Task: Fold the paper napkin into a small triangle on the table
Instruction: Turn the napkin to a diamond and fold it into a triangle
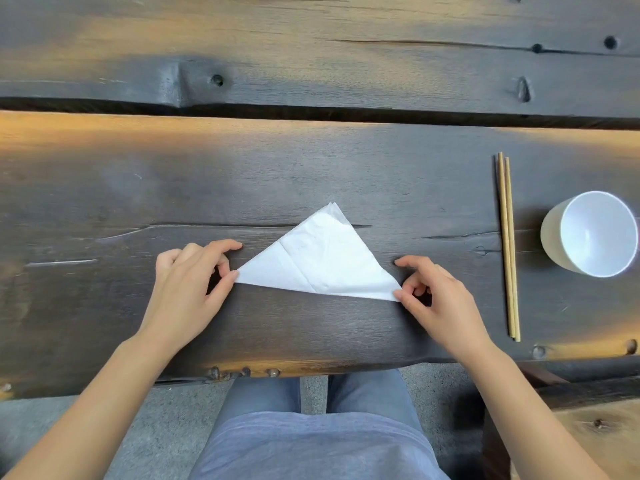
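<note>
The thin, limp napkin, easily torn, is pinched at its two sharp corners between the left hand and right hand, flat on the tabletop.

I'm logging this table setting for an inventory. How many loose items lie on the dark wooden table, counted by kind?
White paper napkin folded into a triangle, pinched at its two near corners by the left hand and right hand: 1
Light wooden chopsticks, lying side by side: 2
White round cup, tipped toward the camera view: 1
Total: 4
</note>
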